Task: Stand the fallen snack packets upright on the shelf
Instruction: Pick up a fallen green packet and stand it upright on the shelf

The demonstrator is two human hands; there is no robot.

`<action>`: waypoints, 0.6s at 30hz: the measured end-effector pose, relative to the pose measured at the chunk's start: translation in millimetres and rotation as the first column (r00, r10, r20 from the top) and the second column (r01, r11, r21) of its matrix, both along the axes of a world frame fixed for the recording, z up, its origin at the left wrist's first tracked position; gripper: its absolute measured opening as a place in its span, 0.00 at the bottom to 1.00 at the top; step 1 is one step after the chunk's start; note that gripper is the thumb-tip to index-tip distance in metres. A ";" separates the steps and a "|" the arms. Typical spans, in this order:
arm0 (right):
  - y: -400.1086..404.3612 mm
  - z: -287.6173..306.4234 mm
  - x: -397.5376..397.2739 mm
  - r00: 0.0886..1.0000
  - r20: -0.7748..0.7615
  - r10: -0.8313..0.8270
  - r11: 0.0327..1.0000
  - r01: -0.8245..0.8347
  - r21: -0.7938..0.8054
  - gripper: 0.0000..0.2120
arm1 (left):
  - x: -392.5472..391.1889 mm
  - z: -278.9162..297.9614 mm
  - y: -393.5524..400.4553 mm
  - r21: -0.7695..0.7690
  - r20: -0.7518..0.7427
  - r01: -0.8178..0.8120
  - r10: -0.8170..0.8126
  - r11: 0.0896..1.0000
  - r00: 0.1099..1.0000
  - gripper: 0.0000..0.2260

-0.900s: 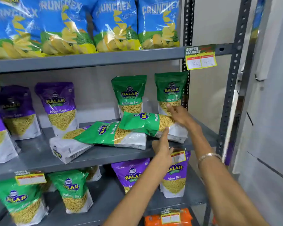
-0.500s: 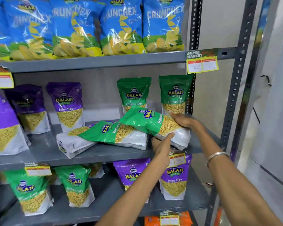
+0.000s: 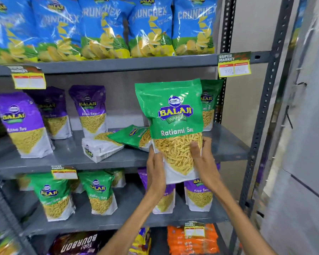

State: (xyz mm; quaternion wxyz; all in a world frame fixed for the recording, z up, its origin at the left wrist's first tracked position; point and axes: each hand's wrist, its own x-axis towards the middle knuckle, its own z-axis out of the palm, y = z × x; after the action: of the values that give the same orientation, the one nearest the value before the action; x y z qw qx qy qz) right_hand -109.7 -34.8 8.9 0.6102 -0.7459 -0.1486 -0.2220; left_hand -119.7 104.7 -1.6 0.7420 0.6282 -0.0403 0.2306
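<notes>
I hold a green Ratlami Sev packet (image 3: 173,115) upright in the air in front of the middle shelf (image 3: 226,144). My left hand (image 3: 156,170) grips its lower left edge and my right hand (image 3: 203,162) grips its lower right edge. Behind it, a second green packet (image 3: 131,136) lies flat on the shelf, resting on a fallen purple packet (image 3: 99,150) that shows its white bottom. One green packet (image 3: 209,105) stands upright at the back right, partly hidden by the one I hold.
Purple Aloo Sev packets (image 3: 89,111) stand upright on the left of the same shelf. Blue Crunchex bags (image 3: 103,28) fill the shelf above. More green and purple packets stand on the shelf below (image 3: 99,192). A slotted steel upright (image 3: 265,115) and a wall bound the right side.
The green packet that lay on top of the pile has been lifted off the shelf and turned upright, now held in both hands. The view has moved closer.
</notes>
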 end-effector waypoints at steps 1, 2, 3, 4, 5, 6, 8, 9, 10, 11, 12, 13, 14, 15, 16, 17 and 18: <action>6.0 1.7 -8.5 0.999 0.039 0.018 1.000 -0.019 0.023 0.37 | -8.4 5.0 6.3 0.003 0.028 -0.018 0.018 1.000 0.999 0.15; 10.6 4.0 -17.6 0.997 0.075 0.033 0.998 -0.036 0.045 0.37 | -17.4 9.3 11.3 0.011 0.049 -0.024 0.024 1.000 0.998 0.16; 14.7 6.6 -25.5 0.994 0.095 0.050 0.996 -0.057 0.074 0.37 | -23.9 12.0 15.4 0.030 0.068 -0.016 0.014 0.999 0.998 0.17; 18.1 9.7 -32.0 0.991 0.112 0.067 0.993 -0.077 0.094 0.37 | -30.4 14.1 18.7 0.056 0.089 0.002 -0.007 0.998 0.996 0.17; 20.6 12.2 -37.2 0.989 0.122 0.083 0.989 -0.096 0.110 0.37 | -36.2 17.2 21.3 0.064 0.097 0.036 -0.042 0.997 0.994 0.17; 23.2 15.8 -42.1 0.988 0.126 0.090 0.987 -0.105 0.118 0.36 | -41.2 20.1 23.4 0.066 0.104 0.043 -0.049 0.997 0.993 0.17; 26.6 20.2 -47.4 0.985 0.144 0.098 0.986 -0.116 0.122 0.36 | -42.6 21.5 25.1 0.063 0.113 0.037 -0.044 0.997 0.993 0.17; 26.5 20.7 -47.9 0.984 0.144 0.101 0.985 -0.119 0.125 0.36 | -42.0 22.0 25.0 0.054 0.113 0.034 -0.040 0.998 0.993 0.16; 25.9 21.2 -47.7 0.984 0.142 0.107 0.984 -0.125 0.124 0.36 | -41.7 22.7 24.3 0.057 0.120 0.030 -0.037 0.998 0.992 0.16; 24.8 20.9 -46.6 0.984 0.143 0.110 0.984 -0.128 0.123 0.37 | -39.9 21.7 23.7 0.071 0.126 0.023 -0.032 0.997 0.992 0.16; 23.6 20.5 -45.6 0.983 0.146 0.109 0.984 -0.128 0.122 0.37 | -39.0 21.6 22.5 0.092 0.130 0.014 -0.026 0.996 0.991 0.17; 21.6 19.8 -44.0 0.984 0.144 0.105 0.985 -0.123 0.123 0.38 | -37.1 21.5 21.4 0.110 0.130 0.004 -0.018 0.994 0.991 0.16; 19.0 19.0 -42.7 0.986 0.129 0.102 0.985 -0.118 0.122 0.39 | -37.3 21.9 19.7 0.122 0.135 0.004 -0.020 0.992 0.991 0.15; 15.3 18.1 -41.3 0.989 0.105 0.107 0.986 -0.119 0.115 0.41 | -33.5 19.5 19.5 0.129 0.132 0.003 -0.020 0.992 0.991 0.15; 10.2 17.0 -38.9 0.989 0.080 0.122 0.987 -0.129 0.099 0.42 | -29.7 17.9 17.8 0.143 0.132 0.008 -0.027 0.990 0.991 0.16; 3.6 15.6 -35.6 0.989 0.055 0.139 0.987 -0.143 0.070 0.41 | -25.4 16.7 15.6 0.147 0.119 0.022 -0.039 0.989 0.992 0.18; -4.6 13.9 -31.1 0.987 0.027 0.157 0.987 -0.158 0.038 0.39 | -18.4 14.7 14.4 0.139 0.096 0.056 -0.069 0.989 0.993 0.17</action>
State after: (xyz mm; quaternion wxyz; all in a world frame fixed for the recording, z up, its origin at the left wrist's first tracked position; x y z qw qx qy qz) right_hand -140.8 -39.4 22.8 0.6387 -0.7168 -0.2100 -0.1847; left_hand -138.1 119.1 13.1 0.7013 0.6634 -0.1131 0.2352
